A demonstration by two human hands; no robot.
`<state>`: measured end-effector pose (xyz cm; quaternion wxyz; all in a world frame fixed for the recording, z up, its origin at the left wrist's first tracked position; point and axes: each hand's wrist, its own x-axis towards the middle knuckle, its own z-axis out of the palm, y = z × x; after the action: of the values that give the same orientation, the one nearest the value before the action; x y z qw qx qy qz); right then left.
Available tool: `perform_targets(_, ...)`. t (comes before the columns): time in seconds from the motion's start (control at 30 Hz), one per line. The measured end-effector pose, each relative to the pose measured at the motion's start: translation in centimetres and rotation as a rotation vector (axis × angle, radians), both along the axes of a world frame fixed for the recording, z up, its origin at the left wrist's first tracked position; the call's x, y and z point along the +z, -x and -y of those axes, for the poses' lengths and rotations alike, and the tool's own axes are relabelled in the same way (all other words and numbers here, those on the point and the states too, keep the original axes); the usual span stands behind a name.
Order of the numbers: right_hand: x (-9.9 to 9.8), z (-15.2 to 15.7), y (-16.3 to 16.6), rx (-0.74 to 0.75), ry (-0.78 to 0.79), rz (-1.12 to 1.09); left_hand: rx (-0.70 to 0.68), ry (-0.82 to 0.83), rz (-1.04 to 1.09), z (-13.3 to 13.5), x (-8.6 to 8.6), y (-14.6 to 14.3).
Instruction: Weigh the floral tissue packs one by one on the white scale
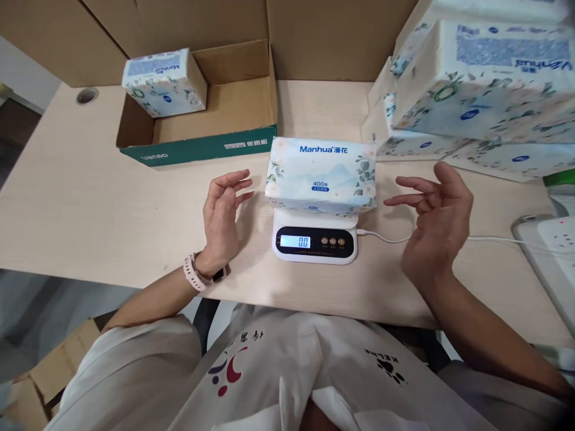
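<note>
A pack of tissues [321, 170] in pale blue floral wrapping rests on a white digital scale [279, 250], whose lit display reads 0.0. The pack hides most of the weighing plate. To its left, my left hand [223, 218] is held with fingers apart, touching nothing; a watch with a pink band is on that wrist. On the other side, my right hand [435, 221] hovers above the table, also open, with a gap between its fingertips and the pack.
Behind on the left, an open green-fronted cardboard box [197, 146] holds another tissue pack [166, 84]. Several stacked tissue packs [485, 84] stand at the back right. A white cable [390, 240] runs from the scale toward a power strip [557, 233]. Cardboard panels [332, 36] line the table's back.
</note>
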<state>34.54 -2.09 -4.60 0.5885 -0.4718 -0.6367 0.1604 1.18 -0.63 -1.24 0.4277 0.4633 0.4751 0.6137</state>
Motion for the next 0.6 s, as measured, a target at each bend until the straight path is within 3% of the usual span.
perform_targets(0.4, 0.24, 0.26, 0.31, 0.022, 0.083, 0.013, -0.041, 0.080, 0.025, -0.03, 0.35, 0.18)
perform_targets(0.6, 0.29, 0.24, 0.32, 0.036, 0.046, 0.025, -0.057, 0.075, 0.040, -0.01, 0.48, -0.07)
